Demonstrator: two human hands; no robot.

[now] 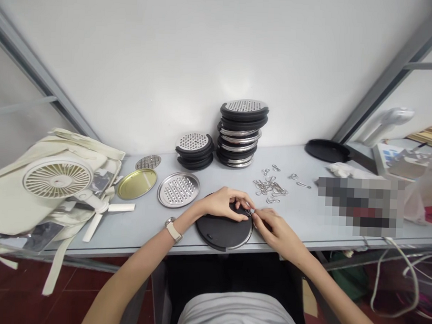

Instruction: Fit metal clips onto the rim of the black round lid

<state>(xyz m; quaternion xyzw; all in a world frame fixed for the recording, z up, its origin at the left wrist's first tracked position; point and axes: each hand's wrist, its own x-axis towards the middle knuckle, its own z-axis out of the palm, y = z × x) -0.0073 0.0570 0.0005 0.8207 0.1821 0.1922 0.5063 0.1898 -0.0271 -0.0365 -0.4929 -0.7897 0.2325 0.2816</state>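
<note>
A round black disc (222,231) with a metal rim at its right side lies at the table's front edge. My left hand (230,204) rests over its upper part, fingers bent around a small wire piece (248,212). From the right, my right hand (270,226) pinches at the same wire piece near the disc's edge. Several wire clips (270,186) lie in a loose pile beyond my right hand. Left of the disc sits a silver grater plate (178,190), with a gold-coloured round plate (137,183) and a perforated disc (148,162) beside it.
Two stacks of black-rimmed graters, one short (195,154) and one tall (240,134), stand by the wall. A white fan (58,178) and a cream bag (7,191) are at left. A black round tray (327,150) and a white cloth (351,171) lie at right.
</note>
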